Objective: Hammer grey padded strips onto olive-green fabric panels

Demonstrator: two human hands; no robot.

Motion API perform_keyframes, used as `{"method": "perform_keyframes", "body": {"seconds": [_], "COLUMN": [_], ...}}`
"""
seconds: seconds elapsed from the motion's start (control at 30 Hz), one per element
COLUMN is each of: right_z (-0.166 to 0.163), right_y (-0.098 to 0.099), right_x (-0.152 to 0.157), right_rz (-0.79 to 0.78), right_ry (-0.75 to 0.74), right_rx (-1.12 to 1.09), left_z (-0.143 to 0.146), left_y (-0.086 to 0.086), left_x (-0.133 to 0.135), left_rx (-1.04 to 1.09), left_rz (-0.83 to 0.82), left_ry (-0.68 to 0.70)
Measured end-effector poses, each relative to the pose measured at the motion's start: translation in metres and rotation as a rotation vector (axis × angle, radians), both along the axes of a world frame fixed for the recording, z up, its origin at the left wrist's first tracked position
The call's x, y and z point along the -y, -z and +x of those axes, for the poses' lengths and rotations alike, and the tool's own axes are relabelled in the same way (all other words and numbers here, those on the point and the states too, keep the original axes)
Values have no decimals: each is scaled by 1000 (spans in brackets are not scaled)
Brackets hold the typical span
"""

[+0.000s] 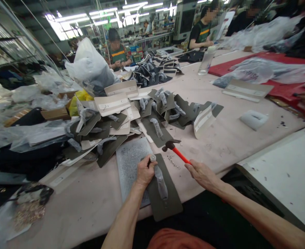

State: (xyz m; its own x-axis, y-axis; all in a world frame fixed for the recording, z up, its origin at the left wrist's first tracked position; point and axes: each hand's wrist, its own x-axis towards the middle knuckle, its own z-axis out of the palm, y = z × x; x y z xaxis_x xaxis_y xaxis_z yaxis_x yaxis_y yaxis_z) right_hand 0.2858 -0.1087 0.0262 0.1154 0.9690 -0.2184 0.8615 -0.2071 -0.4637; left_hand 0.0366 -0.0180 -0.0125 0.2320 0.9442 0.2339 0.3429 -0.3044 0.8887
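My left hand is closed around a short metal punch that stands on end, its round top showing. Under it lies a dark olive panel with a plastic-wrapped handle along its middle. Part of the panel rests on a speckled grey slab and its near end reaches the table's edge. In my right hand is a claw hammer with an orange handle, its dark head raised to the right of the punch. Small metal studs lie scattered beneath the hammer.
A heap of similar olive panels spreads over the table beyond the slab. To the right lie a white block and a red sheet. A bag of small metal parts sits at the left. Other people work farther back.
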Motion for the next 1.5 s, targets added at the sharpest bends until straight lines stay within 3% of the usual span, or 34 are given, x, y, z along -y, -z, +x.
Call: {"method": "perform_keyframes", "body": {"seconds": [0.07, 0.13, 0.23, 0.33, 0.43, 0.5, 0.57, 0.7, 0.8, 0.87, 1.0, 1.13, 1.27, 1.37, 1.5], "right_z": [-5, -19, -50, -80, -98, -104, -107, -113, -119, -122, -128, -134, -133, -113, -61], "right_y": [11, 11, -5, -18, -21, -26, -36, -61, -60, -49, -23, -13, -8, -1, 16], "right_x": [-3, -5, -7, -11, -16, -21, -28, -38, -35, -28, -13, -3, -1, -5, -13], "right_rz": [51, 245, 499, 454, 386, 396, 416, 337, 222, 183, 197, 152, 152, 277, 378], "right_ry": [3, -53, -357, -700, -807, -760, -621, -329, -221, -160, -98, -87, -78, -23, 114], "right_rx": [96, 140, 70, 78, 196, 252, 299, 327, 219, 138, -7, -104, -280, -350, -14], "left_z": [-1, -1, 0, 4, 6, 2, -8, -34, -42, -38, -23, -12, -11, -13, -15], "left_y": [3, 6, 9, 9, 4, -8, -28, -83, -102, -94, -49, -14, 1, 7, 8], "left_x": [0, 0, 1, -2, -10, -14, -16, -6, 4, 8, 4, -6, -15, -16, -16], "left_rx": [-3, 1, 38, 155, 379, 557, 683, 647, 514, 465, 510, 512, 482, 405, 343], "left_rz": [1, 2, -24, -140, -294, -334, -279, 19, 103, 41, -166, -265, -292, -273, -252], "left_ry": [-6, -17, -39, -110, -320, -469, -534, -518, -421, -345, -288, -226, -184, -184, -174]}}
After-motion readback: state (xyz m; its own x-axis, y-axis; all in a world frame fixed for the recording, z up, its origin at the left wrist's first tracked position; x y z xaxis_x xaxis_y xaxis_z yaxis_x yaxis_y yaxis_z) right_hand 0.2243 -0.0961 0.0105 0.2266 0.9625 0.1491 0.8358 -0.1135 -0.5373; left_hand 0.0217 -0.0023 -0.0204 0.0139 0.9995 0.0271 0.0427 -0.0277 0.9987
